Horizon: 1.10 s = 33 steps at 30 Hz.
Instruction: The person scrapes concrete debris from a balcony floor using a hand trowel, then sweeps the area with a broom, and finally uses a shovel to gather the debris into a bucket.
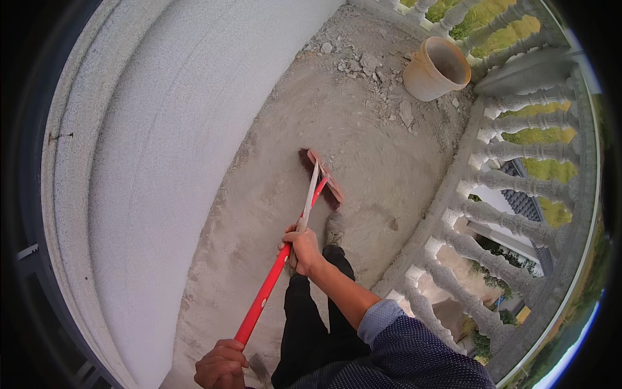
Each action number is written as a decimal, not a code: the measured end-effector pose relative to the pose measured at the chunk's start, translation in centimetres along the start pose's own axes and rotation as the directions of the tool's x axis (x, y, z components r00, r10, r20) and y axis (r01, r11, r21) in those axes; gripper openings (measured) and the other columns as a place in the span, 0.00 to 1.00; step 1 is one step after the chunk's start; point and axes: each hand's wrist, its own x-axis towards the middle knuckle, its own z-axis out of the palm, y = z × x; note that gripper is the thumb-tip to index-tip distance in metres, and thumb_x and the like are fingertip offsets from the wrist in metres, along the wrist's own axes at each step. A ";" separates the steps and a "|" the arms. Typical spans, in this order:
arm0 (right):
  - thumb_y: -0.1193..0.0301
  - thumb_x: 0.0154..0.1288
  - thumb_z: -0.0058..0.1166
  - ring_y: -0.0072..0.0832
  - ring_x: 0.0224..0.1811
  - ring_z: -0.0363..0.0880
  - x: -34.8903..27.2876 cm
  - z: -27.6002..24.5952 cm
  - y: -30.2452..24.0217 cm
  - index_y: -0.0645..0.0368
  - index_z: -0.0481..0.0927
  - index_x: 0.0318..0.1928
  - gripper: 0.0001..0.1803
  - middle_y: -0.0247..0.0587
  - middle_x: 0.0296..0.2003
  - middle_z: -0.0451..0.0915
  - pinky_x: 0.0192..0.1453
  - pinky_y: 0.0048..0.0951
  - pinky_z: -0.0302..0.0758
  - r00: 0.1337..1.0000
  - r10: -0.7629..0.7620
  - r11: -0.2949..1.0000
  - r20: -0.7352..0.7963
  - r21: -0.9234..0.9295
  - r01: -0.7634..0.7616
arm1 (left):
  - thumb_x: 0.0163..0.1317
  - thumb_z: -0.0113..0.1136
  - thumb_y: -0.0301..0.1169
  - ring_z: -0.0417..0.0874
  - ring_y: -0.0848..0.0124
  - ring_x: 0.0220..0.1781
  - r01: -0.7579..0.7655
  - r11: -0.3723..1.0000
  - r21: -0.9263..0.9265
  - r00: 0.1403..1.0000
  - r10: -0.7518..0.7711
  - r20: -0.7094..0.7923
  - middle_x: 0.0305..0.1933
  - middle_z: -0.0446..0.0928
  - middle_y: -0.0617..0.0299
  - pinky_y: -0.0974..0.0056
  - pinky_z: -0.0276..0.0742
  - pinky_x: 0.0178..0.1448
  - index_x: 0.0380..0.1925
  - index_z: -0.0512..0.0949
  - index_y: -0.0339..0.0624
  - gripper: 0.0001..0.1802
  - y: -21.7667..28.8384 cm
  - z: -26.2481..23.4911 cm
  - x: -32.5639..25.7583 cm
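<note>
The broom [265, 288] looks light and stiff along its shaft, with softer, springy bristles [305, 157], and should be sturdy; dust could make the shaft slightly slippery, so two spaced grips on it seem best. That is how it is held: the left hand [221, 364] is wrapped around the upper end, the right hand [303, 249] closed around the shaft farther down. The shaft is bright red with pale scuffs, the head [329, 183] a dull reddish block with dark bristles; a pale strip [311, 194] runs beside the shaft, and whether it is joined on is unclear. The head rests on the dusty floor [259, 188], just ahead of a shoe [334, 227]. Beyond lie grey rubble [369, 63] and a dusty bucket [424, 78], between a white wall [155, 162] and a balustrade [528, 151].
</note>
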 end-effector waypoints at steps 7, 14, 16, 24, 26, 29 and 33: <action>0.85 0.56 0.47 0.31 0.22 0.75 -0.1 -3.4 -4.2 0.58 0.64 0.42 0.15 0.40 0.26 0.70 0.24 0.39 0.79 0.988 -0.152 0.972 -0.037 -0.186 0.142 | 0.50 0.42 0.21 0.86 0.52 0.34 0.225 0.974 -0.031 0.951 -0.226 -0.209 0.20 0.81 0.49 0.46 0.78 0.51 0.25 0.78 0.32 0.13 -4.0 3.3 -6.9; 0.85 0.58 0.47 0.31 0.23 0.73 -4.5 -3.7 0.9 0.52 0.63 0.40 0.16 0.39 0.27 0.69 0.24 0.37 0.77 0.997 -0.069 0.972 0.020 -0.222 0.072 | 0.56 0.44 0.19 0.87 0.52 0.39 0.228 0.971 -0.070 0.921 -0.238 -0.309 0.25 0.83 0.49 0.47 0.79 0.53 0.26 0.79 0.30 0.12 -0.7 1.1 -14.0; 0.86 0.58 0.47 0.31 0.23 0.73 -6.2 -2.9 4.7 0.52 0.63 0.40 0.16 0.40 0.28 0.69 0.24 0.36 0.77 0.999 -0.009 0.982 0.042 -0.191 0.016 | 0.60 0.47 0.22 0.86 0.55 0.34 0.224 0.974 -0.035 0.901 -0.221 -0.372 0.22 0.81 0.51 0.47 0.80 0.50 0.25 0.78 0.31 0.10 2.1 -0.1 -16.0; 0.85 0.62 0.47 0.29 0.26 0.72 -10.7 -2.7 18.9 0.48 0.65 0.38 0.14 0.37 0.27 0.70 0.32 0.35 0.75 0.894 0.433 0.901 0.117 -0.092 -0.424 | 0.60 0.47 0.26 0.82 0.57 0.27 0.016 0.970 0.241 0.981 0.031 -0.193 0.18 0.77 0.53 0.49 0.80 0.45 0.24 0.76 0.33 0.11 8.8 -4.7 -18.6; 0.85 0.62 0.47 0.29 0.25 0.72 -9.8 -3.3 19.7 0.48 0.66 0.38 0.14 0.36 0.27 0.70 0.32 0.34 0.75 0.910 0.406 0.910 0.084 -0.127 -0.395 | 0.55 0.46 0.26 0.86 0.57 0.28 0.017 0.988 0.151 0.960 0.026 -0.280 0.18 0.79 0.51 0.49 0.80 0.45 0.20 0.76 0.33 0.11 5.4 -5.2 -22.1; 0.84 0.62 0.47 0.28 0.25 0.72 -5.6 -5.6 17.0 0.47 0.66 0.38 0.14 0.35 0.27 0.71 0.32 0.33 0.74 0.965 0.259 0.954 0.037 -0.164 -0.250 | 0.58 0.52 0.25 0.85 0.59 0.30 0.141 0.989 -0.043 0.910 -0.146 -0.388 0.21 0.80 0.54 0.47 0.80 0.51 0.23 0.78 0.31 0.09 0.5 -4.3 -23.4; 0.84 0.62 0.46 0.28 0.26 0.71 -6.4 -5.1 17.8 0.47 0.67 0.36 0.14 0.36 0.27 0.71 0.32 0.33 0.74 0.970 0.234 0.954 0.071 -0.207 -0.215 | 0.57 0.55 0.28 0.80 0.63 0.24 -0.012 0.978 -0.206 0.845 -0.100 -0.524 0.18 0.76 0.57 0.46 0.80 0.49 0.25 0.78 0.31 0.09 0.2 -3.7 -23.7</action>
